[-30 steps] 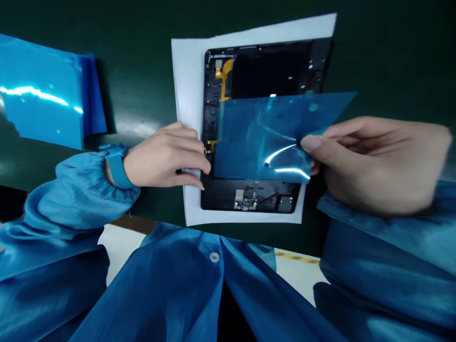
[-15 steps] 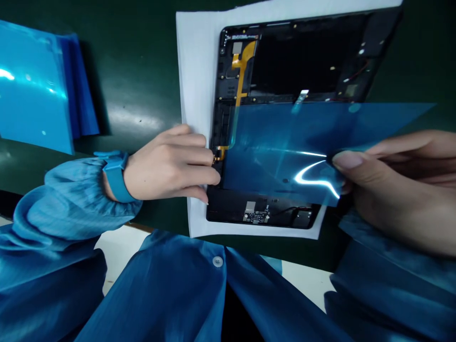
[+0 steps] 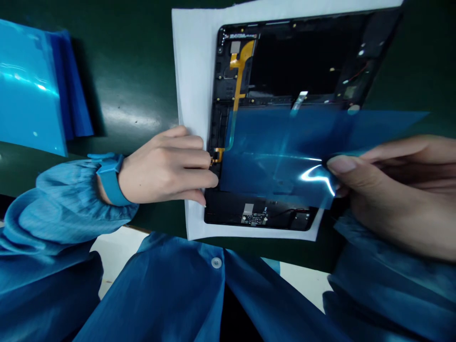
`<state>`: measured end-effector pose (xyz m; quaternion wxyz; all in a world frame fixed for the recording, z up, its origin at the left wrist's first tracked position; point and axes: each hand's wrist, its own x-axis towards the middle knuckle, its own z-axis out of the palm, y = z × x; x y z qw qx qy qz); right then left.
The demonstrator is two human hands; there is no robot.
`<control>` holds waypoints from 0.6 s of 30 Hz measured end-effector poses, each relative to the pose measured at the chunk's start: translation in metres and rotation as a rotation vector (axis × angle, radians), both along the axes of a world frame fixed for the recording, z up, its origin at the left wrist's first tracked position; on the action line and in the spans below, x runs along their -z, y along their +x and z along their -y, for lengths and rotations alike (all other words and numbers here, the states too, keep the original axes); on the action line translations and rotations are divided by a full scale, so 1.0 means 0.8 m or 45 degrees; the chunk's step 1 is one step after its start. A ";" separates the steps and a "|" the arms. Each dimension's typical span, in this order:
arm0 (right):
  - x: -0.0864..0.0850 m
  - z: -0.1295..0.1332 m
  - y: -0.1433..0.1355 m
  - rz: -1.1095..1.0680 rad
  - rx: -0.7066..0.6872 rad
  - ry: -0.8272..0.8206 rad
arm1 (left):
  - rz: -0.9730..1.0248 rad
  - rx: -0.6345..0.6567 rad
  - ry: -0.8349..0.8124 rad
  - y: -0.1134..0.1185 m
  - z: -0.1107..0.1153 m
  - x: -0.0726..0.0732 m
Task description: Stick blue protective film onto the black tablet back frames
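Note:
An opened black tablet (image 3: 292,61) lies with its inside up, showing an orange flat cable, a small circuit board and screws. Above its lower half stretches a see-through blue film sheet (image 3: 270,147), whose right end sticks out past the tablet. My right hand (image 3: 395,185) pinches this film between thumb and forefinger near its lower right corner. My left hand (image 3: 171,166) has its fingers curled against the tablet's left edge, close to the film's left side; its fingertips are partly hidden. Whether the film touches the tablet all along I cannot tell.
Under the tablet are white sheets (image 3: 192,61) on a dark green tabletop (image 3: 131,61). To the left lies a stack of blue film sheets (image 3: 28,90), with darker blue pieces beneath. The table's front edge runs close to my blue-clothed body.
My right hand and the film's right end have come slightly down and left. The left hand stays at the tablet's edge. The whole view has shifted a little.

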<state>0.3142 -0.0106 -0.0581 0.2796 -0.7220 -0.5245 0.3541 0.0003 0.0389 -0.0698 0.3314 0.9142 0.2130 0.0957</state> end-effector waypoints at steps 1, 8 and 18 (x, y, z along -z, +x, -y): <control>0.001 0.000 0.001 0.002 -0.005 0.011 | 0.020 -0.007 -0.008 0.000 0.000 0.000; 0.004 0.000 0.002 -0.010 -0.011 0.042 | 0.058 0.004 0.039 -0.001 0.000 0.001; 0.010 0.005 0.008 -0.040 -0.042 0.084 | 0.090 0.029 0.156 -0.002 0.001 0.001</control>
